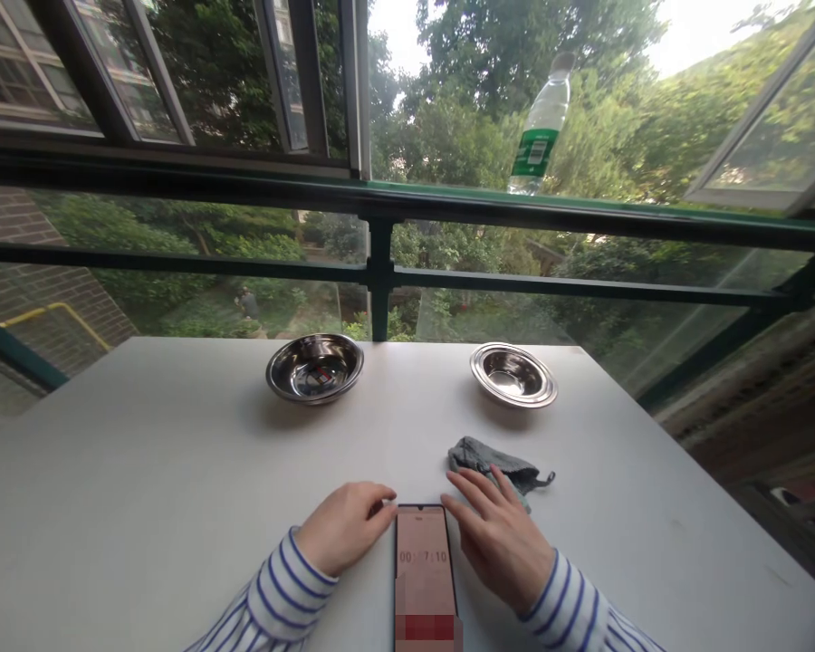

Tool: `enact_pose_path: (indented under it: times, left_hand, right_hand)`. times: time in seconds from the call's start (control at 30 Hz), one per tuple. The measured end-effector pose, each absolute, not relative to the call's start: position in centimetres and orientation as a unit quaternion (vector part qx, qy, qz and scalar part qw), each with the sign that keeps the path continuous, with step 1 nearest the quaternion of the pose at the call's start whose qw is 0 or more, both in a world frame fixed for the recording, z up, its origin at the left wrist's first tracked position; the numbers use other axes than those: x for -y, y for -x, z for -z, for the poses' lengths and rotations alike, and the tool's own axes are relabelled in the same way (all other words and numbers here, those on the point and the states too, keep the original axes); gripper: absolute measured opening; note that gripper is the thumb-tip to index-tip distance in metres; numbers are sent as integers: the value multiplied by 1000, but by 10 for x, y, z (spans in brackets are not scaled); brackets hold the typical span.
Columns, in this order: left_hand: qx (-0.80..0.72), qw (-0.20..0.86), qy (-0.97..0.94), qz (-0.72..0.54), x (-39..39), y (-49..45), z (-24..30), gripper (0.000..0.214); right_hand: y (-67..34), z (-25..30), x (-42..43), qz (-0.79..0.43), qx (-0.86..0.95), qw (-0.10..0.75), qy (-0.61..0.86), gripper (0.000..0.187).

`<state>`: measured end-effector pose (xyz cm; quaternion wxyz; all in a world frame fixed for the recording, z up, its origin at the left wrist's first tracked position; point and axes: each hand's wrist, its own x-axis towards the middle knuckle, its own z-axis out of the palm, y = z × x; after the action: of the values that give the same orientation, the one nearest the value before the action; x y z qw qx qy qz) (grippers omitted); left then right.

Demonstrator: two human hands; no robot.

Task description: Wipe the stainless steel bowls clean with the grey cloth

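A phone (421, 541) lies face up on the white table at the front middle, its screen showing a timer. My left hand (349, 527) rests at the phone's upper left corner, loosely curled, with a gap between thumb and forefinger and nothing held. On the phone's other side is my right hand (493, 534), open with its fingers spread, the forefinger close to the upper right corner. Just beyond that hand lies a crumpled grey cloth (493, 455) with a small loop; the fingertips overlap its near edge, and I cannot tell whether they touch it.
Two metal bowls stand toward the far edge of the white table (177, 480): a wider bowl (314, 391) on the left and a smaller wide-rimmed bowl (514, 400) on the right. Behind, a plastic bottle (541, 127) with a green label stands on the green railing (441, 201).
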<state>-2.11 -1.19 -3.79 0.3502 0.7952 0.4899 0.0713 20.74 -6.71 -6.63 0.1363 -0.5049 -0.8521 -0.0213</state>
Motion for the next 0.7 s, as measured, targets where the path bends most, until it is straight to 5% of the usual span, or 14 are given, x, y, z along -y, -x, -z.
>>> enact_pose_path:
  times: [0.7]
  left_hand:
    - [-623,356,-578,-389,-29,91,32,36]
  right_hand:
    - [-177,14,-10,-115,825,142,535,17]
